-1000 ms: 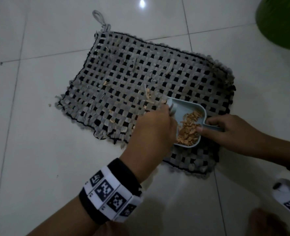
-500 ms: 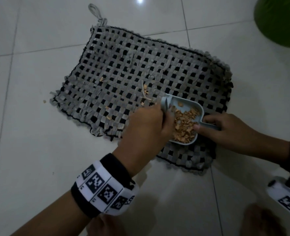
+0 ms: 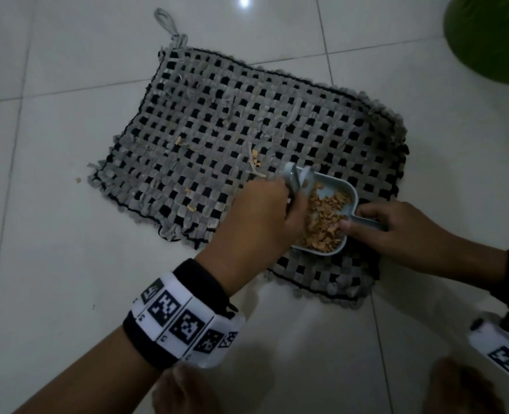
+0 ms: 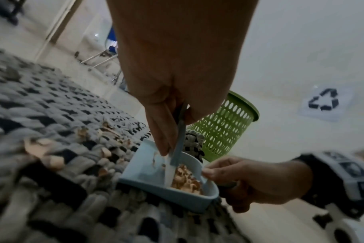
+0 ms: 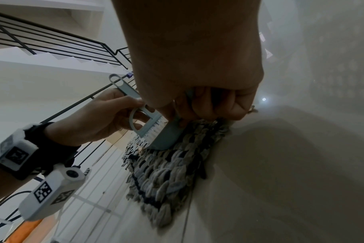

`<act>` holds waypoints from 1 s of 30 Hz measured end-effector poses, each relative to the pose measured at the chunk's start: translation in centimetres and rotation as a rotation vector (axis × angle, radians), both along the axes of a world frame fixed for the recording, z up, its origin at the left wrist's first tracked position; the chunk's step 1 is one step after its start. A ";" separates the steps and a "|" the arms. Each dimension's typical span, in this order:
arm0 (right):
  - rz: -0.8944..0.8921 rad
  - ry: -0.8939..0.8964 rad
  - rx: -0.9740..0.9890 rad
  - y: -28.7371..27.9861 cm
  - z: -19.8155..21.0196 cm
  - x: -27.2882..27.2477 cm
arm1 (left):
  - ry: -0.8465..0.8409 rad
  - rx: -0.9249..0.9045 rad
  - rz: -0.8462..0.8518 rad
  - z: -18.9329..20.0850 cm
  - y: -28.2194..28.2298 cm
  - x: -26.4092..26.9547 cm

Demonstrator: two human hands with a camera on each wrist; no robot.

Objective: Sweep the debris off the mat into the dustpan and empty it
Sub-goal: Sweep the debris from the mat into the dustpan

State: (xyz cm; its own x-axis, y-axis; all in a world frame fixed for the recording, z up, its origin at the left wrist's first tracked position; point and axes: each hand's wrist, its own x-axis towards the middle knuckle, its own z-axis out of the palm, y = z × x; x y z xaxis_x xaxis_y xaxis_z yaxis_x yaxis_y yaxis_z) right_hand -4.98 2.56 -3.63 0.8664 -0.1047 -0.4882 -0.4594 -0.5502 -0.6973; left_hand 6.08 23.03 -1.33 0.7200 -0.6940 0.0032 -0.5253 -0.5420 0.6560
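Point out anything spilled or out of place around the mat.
One tan crumb lies on the floor tile just off the mat's left edge, where sweeping the mat alone would miss it. A few scraps remain on the weave near the dustpan.

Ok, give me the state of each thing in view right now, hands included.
Mat: flat on floor, scattered debris left.
Dustpan: on mat, holding a debris pile.
Brush: bristles at the pan's mouth.
Left hand: grips brush.
Right hand: holds dustpan handle.
Green basket: upright, beyond mat.
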 end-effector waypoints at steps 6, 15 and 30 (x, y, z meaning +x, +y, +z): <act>-0.052 -0.051 0.060 0.7 0.4 -0.5 | 0.191 -0.219 0.210 1.2 1.1 3.4; -0.159 -0.053 0.048 2.7 0.4 1.8 | 0.002 -0.074 0.271 1.8 3.3 8.3; -0.083 -0.015 0.020 1.5 0.1 2.0 | -0.082 0.142 0.089 1.2 3.4 7.2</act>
State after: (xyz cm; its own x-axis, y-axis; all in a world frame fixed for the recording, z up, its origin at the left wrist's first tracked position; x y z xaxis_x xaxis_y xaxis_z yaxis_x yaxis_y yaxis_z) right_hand -3.01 4.03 -3.53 0.8622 -0.1668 -0.4782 -0.4924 -0.4971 -0.7144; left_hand 13.26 26.44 -0.18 0.7797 -0.6255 -0.0286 -0.5201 -0.6724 0.5267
